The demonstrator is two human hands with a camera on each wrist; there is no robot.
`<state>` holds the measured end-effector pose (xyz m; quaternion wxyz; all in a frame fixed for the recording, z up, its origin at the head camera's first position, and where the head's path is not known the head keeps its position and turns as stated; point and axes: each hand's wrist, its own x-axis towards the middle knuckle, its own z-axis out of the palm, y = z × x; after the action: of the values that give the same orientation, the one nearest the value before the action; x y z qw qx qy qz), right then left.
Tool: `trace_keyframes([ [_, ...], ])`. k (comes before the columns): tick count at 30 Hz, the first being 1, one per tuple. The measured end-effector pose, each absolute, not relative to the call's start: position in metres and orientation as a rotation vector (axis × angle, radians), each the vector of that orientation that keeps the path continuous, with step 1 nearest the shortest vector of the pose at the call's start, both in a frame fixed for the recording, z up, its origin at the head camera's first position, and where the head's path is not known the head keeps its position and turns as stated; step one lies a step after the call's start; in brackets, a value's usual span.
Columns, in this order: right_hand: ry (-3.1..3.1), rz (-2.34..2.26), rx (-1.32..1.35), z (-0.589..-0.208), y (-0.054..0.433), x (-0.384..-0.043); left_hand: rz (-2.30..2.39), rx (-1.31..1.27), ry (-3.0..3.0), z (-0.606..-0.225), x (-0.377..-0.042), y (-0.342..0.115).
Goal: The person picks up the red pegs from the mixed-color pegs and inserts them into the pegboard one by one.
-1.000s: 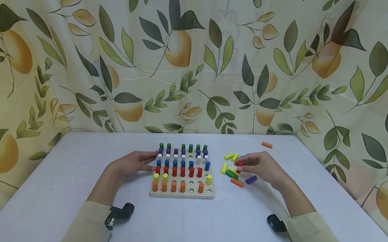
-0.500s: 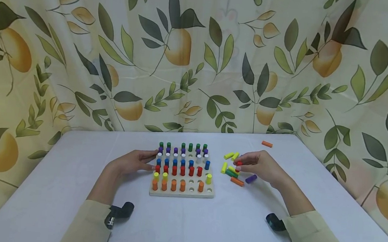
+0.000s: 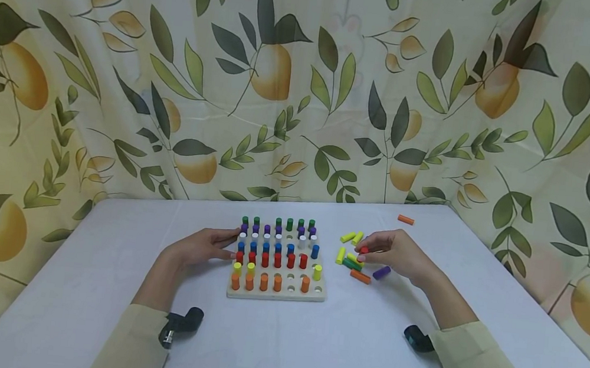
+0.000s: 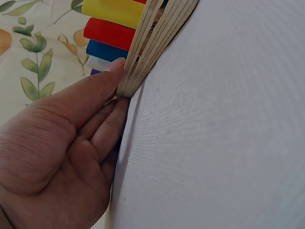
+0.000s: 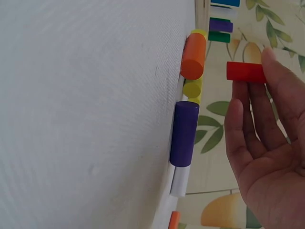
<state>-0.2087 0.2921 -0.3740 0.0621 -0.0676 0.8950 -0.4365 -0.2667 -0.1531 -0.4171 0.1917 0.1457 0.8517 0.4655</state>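
A pale wooden pegboard (image 3: 276, 298) stands mid-table, bearing rows of green, purple, white, blue, red, yellow and orange pegs. At its left side my left hand (image 3: 199, 247) touches the edge with thumb and fingers extended; in the left wrist view the thumb lies by the upper edge, with the fingertips partly hidden. Right of the board, my right hand (image 3: 400, 254) pinches a red peg (image 5: 245, 72) between thumb and fingers, raised above the loose pegs. A few holes show unfilled, mostly in the yellow and orange rows.
Loose pegs lie under and around the right hand: several yellow ones (image 3: 340, 255), a green peg (image 3: 352, 264), an orange peg (image 3: 361, 277) and a purple peg (image 3: 381, 272). Another orange peg (image 3: 406, 219) lies farther back. A white peg (image 5: 180, 181) shows in the right wrist view.
The red peg in my right hand has tipped and shifted slightly between the fingers. My left hand and the pegboard stay in place.
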Motion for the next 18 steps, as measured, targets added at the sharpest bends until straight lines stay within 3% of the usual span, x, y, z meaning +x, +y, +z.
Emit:
trace_keyframes([
  [18,2.698,-1.317,-0.212,-0.3730,0.2914,-0.2079,1.293,0.429,2.398,-0.4170,-0.2659,-0.1532],
])
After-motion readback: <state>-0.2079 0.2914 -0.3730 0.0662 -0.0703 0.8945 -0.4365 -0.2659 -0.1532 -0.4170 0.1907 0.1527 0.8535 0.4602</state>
